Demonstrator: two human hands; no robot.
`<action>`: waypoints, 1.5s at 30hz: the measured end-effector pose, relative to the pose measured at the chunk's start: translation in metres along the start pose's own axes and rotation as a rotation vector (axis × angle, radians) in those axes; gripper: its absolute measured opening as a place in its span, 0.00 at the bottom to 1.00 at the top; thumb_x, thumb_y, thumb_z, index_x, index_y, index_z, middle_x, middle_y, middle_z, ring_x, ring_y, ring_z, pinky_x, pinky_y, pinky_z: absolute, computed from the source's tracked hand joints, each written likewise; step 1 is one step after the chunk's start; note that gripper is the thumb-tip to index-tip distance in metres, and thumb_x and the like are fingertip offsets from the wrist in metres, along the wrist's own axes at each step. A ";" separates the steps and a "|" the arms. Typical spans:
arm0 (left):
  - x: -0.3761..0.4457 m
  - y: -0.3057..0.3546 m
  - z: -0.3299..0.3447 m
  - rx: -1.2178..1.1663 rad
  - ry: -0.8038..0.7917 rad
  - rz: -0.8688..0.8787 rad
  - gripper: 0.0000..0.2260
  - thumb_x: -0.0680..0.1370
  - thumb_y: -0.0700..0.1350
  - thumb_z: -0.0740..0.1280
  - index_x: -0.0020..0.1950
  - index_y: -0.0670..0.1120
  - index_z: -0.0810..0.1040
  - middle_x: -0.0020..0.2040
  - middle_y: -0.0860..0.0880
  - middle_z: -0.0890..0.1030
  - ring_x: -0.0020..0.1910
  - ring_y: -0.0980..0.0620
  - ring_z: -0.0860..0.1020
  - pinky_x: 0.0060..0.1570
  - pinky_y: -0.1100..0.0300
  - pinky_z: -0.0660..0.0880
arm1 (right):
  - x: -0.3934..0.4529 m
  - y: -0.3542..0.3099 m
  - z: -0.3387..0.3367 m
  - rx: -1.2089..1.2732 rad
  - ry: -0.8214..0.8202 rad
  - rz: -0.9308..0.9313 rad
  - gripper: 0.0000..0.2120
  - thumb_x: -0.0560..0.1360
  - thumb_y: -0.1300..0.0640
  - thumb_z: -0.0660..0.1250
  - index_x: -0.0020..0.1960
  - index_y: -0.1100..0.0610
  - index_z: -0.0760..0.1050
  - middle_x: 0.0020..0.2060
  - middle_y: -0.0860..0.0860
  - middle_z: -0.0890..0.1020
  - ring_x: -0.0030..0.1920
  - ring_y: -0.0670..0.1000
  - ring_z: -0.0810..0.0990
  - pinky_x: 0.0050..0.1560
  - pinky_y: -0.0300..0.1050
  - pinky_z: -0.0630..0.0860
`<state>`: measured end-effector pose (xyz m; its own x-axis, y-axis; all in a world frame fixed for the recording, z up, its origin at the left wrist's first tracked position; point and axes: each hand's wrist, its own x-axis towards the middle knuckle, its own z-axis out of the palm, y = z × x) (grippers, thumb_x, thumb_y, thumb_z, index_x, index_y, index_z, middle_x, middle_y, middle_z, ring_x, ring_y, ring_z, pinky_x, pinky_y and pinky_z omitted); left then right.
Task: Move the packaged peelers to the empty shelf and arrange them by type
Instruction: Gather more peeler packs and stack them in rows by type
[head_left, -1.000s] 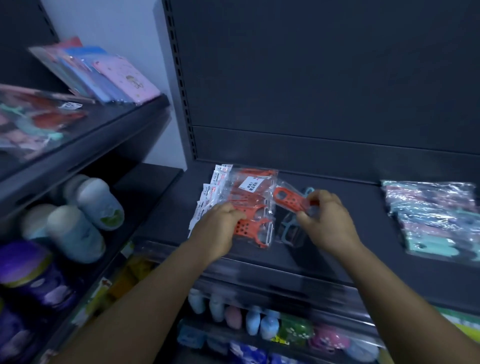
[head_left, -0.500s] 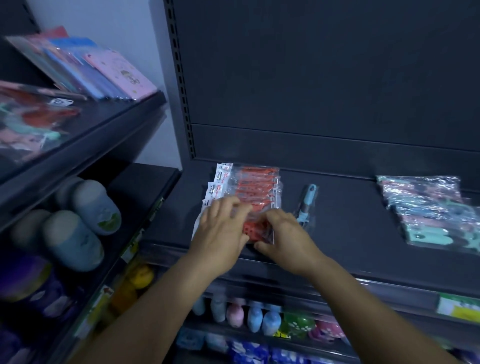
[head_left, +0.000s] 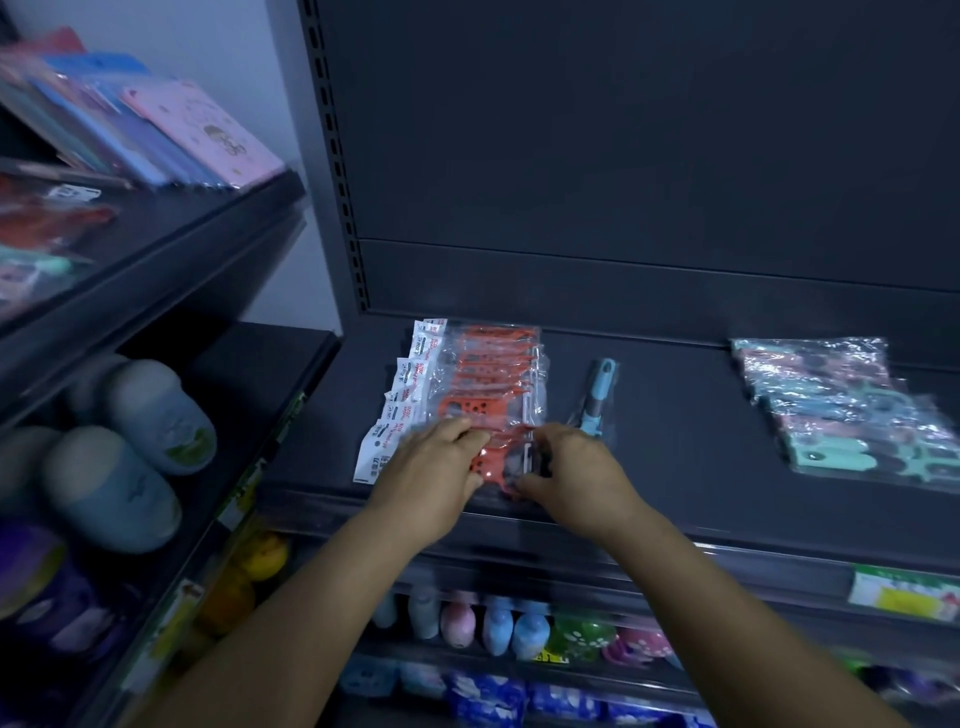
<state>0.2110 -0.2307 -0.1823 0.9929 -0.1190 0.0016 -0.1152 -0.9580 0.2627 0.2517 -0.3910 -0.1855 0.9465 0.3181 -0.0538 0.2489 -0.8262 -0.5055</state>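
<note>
A row of packaged orange peelers (head_left: 483, 384) with white header cards lies overlapped on the dark shelf (head_left: 675, 441), left of centre. My left hand (head_left: 434, 467) and my right hand (head_left: 569, 470) both hold the nearest orange peeler packet (head_left: 498, 465) at the front of that row, fingers curled on its edges. A single packaged blue peeler (head_left: 597, 395) lies just right of the orange row, beside my right hand. A pile of packaged teal and pink peelers (head_left: 841, 410) sits at the shelf's right end.
A side shelf on the left holds pastel notebooks (head_left: 171, 135) and packets above, and white bottles (head_left: 119, 467) below. Beneath the dark shelf stand small coloured bottles (head_left: 498, 623). A price label (head_left: 904, 592) is on the shelf's front lip.
A second ago my right hand held an orange peeler packet up beside the blue one. It has since come down onto the front of the orange row, and both hands now hold it there.
</note>
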 end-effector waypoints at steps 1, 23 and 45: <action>0.000 0.000 -0.001 0.001 -0.002 -0.007 0.24 0.80 0.47 0.62 0.76 0.50 0.61 0.77 0.51 0.59 0.75 0.48 0.57 0.75 0.53 0.52 | 0.000 -0.002 -0.001 -0.013 -0.002 0.004 0.14 0.72 0.52 0.70 0.53 0.57 0.73 0.48 0.54 0.77 0.45 0.53 0.74 0.42 0.42 0.68; 0.037 0.091 0.007 -0.007 -0.036 0.292 0.27 0.80 0.43 0.61 0.77 0.49 0.56 0.76 0.52 0.59 0.75 0.51 0.57 0.74 0.55 0.55 | -0.025 0.070 -0.052 -0.125 0.222 0.328 0.14 0.75 0.67 0.57 0.59 0.59 0.70 0.52 0.60 0.80 0.52 0.61 0.78 0.42 0.45 0.69; 0.125 0.323 0.081 0.112 0.015 0.398 0.13 0.80 0.41 0.57 0.63 0.44 0.73 0.58 0.47 0.75 0.59 0.47 0.72 0.55 0.53 0.73 | -0.090 0.301 -0.192 0.165 0.359 0.300 0.08 0.77 0.61 0.63 0.55 0.55 0.77 0.46 0.47 0.78 0.45 0.46 0.76 0.41 0.33 0.68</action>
<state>0.2955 -0.5760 -0.1751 0.8706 -0.4826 0.0959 -0.4917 -0.8606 0.1325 0.2808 -0.7580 -0.1674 0.9896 -0.1271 0.0673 -0.0541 -0.7627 -0.6445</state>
